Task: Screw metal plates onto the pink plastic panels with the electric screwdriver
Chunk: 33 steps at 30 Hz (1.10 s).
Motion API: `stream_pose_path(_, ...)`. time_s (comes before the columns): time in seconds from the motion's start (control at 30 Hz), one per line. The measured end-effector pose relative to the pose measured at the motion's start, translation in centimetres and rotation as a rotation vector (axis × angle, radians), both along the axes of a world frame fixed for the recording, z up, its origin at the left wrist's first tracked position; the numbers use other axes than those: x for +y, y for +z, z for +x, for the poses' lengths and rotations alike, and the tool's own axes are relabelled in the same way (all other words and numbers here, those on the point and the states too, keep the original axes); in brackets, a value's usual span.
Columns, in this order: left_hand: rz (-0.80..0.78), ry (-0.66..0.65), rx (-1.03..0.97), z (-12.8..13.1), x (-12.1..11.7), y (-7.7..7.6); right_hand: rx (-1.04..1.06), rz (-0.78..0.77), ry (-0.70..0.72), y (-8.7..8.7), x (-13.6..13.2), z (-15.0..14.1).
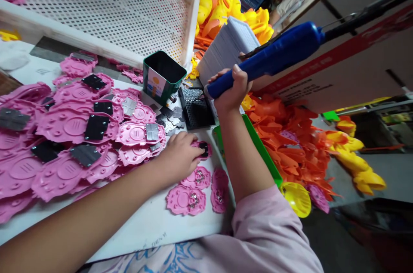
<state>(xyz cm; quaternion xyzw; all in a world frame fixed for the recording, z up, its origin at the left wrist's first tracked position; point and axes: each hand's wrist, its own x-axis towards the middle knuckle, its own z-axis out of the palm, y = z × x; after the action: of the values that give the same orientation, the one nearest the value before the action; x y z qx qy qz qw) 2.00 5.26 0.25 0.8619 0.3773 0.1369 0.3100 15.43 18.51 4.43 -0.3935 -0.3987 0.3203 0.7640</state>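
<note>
1. Three finished pink plates (186, 200) lie nearest, fittings up, set apart from the stock
2. Left hand (180, 156), fingers curled, pins a small pink part (204, 149) flat against the white table (151, 225), steadying it
3. Right hand (231, 90), fist closed round the blue power screwdriver (274, 58), holds its tip over the black screw tray (195, 107)
4. Far left, a pile of pink plates (64, 135); beyond, a green tin (163, 76)

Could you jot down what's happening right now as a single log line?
left hand: pressing pink plastic piece onto table | right hand: gripping blue power screwdriver, tip over black screw tray
</note>
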Motion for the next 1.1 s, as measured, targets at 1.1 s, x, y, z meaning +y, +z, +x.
stream_pose_path(1.1,-0.06,0.056,0.023,0.4,0.6,0.3,-0.076,-0.073,0.058,1.8,-12.9,3.0)
